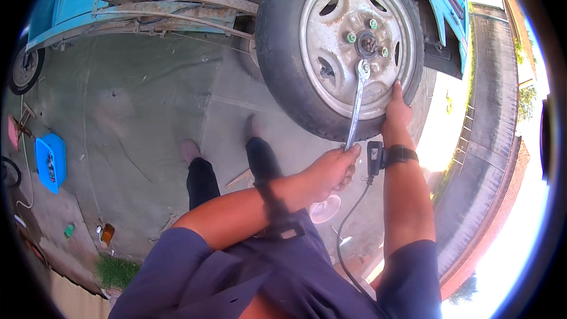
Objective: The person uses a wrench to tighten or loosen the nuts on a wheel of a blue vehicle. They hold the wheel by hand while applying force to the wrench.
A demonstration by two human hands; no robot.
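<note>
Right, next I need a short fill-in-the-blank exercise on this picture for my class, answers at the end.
1. The right hand is against the wheel, while the ____ hand grips the wrench.
2. The lug nuts clear of the wrench look pale ____.
3. The plastic basin on the ground is ____.

Missing words: left; green; blue.

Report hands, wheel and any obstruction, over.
Left hand gripping long silver metal wrench, end at lowest metal nut. Right hand against rusty white metal wheel with black rubber tyre. Nothing visible blocking the wrench.
</note>
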